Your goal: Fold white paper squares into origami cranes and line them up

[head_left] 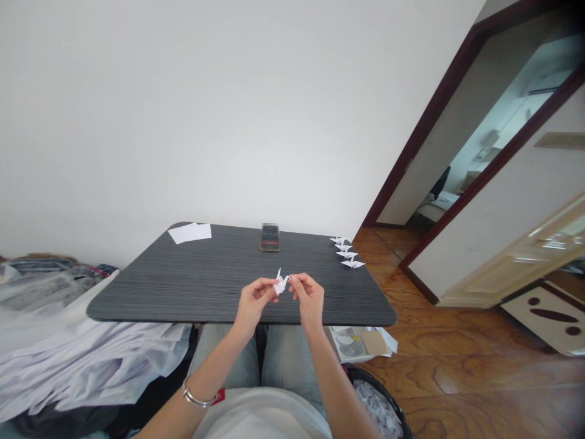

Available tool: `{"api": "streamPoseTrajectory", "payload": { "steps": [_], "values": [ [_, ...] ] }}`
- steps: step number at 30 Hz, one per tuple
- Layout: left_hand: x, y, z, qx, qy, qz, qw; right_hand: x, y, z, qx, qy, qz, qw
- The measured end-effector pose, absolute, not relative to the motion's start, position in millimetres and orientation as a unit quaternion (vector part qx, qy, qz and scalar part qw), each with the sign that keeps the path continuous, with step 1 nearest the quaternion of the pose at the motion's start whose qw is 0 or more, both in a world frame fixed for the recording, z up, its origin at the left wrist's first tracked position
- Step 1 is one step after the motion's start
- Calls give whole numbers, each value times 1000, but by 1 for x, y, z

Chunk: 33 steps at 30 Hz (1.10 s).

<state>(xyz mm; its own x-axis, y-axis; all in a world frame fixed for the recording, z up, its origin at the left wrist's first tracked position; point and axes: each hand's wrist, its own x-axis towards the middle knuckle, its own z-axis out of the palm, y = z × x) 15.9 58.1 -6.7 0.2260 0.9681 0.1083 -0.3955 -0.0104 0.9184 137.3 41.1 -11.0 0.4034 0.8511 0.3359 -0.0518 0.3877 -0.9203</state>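
Over the grey woodgrain table (155, 286), the left hand (253, 302) and right hand (308, 299) pinch a white origami crane (280, 283) between partly closed fingertips — four finished paper cranes (347, 252) stand lined along the right edge, with loose white paper sheets (189, 232) at the far left corner.

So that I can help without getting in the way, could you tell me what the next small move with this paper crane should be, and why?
Probably set the paper crane down beside the four white cranes at the right edge of the table. It looks fully formed, and the left hand and right hand are only pinching it, though a last fold may remain.
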Motion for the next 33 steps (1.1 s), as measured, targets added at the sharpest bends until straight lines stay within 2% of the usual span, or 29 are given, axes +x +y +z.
{"api": "streamPoseTrajectory", "payload": {
  "steps": [10, 24, 33],
  "values": [
    [16, 57, -5, 457, 309, 544, 632, 134, 35, -6, -475, -498, 235, 687],
    [16, 58, -4, 471, 308, 543, 623, 141, 52, -7, -419, -405, 460, 670],
    [16, 58, -3, 477, 315, 545, 614, 143, 52, -4, -445, -400, 462, 655]
  ]
}}
